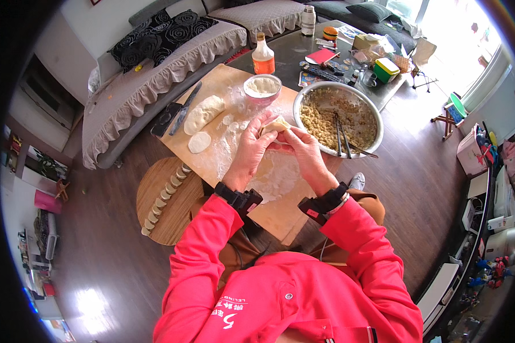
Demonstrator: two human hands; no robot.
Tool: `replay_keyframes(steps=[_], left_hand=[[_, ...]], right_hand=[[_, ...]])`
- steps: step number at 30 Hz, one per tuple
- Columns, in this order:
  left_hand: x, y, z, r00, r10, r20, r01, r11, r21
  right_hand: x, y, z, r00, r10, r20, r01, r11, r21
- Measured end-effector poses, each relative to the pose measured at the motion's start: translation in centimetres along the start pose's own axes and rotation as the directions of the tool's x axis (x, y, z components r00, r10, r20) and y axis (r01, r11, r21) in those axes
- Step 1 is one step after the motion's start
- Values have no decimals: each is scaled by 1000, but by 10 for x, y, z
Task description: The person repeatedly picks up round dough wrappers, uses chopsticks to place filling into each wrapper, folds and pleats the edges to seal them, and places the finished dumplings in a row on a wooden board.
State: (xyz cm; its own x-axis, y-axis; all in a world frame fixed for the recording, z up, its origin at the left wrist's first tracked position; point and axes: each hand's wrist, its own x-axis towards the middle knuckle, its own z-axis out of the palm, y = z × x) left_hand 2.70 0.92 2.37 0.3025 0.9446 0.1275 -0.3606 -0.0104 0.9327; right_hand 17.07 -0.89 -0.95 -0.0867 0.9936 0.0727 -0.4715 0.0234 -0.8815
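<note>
A dumpling [276,125] of pale dough is pinched between both hands above a floured wooden board [264,218]. My left hand [254,139] grips its left side, and my right hand [301,141] holds its right side. Beyond them stands a bowl of flour [262,87]. To the right, a large metal basin of filling [338,120] has chopsticks [343,135] and another utensil in it. A dough log [204,115] and a flat round wrapper [199,142] lie left of my hands. A row of folded dumplings [165,195] lines a round wooden board [154,176] at the lower left.
A knife [185,109] lies along the board's left edge, near a dark phone-like object [166,120]. A bottle with an orange label [263,55] stands behind the flour bowl. The dark table [287,49] bears remotes, a red booklet and containers. A sofa [171,81] runs along the upper left.
</note>
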Motion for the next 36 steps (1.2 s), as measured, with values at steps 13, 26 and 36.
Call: replay_keyframes(steps=[13, 26, 36], left_hand=[[-7, -4, -8, 997, -68, -39, 65, 996, -64], [-7, -5, -2, 999, -36, 1, 36, 989, -141], [-6, 3, -4, 995, -88, 48, 94, 985, -147]], right_hand=[[7, 4, 31, 967, -179, -180, 174, 984, -46], [7, 3, 30, 930, -294, -219, 277, 955, -106], [5, -23, 22, 966, -253, -56, 219, 913, -343]])
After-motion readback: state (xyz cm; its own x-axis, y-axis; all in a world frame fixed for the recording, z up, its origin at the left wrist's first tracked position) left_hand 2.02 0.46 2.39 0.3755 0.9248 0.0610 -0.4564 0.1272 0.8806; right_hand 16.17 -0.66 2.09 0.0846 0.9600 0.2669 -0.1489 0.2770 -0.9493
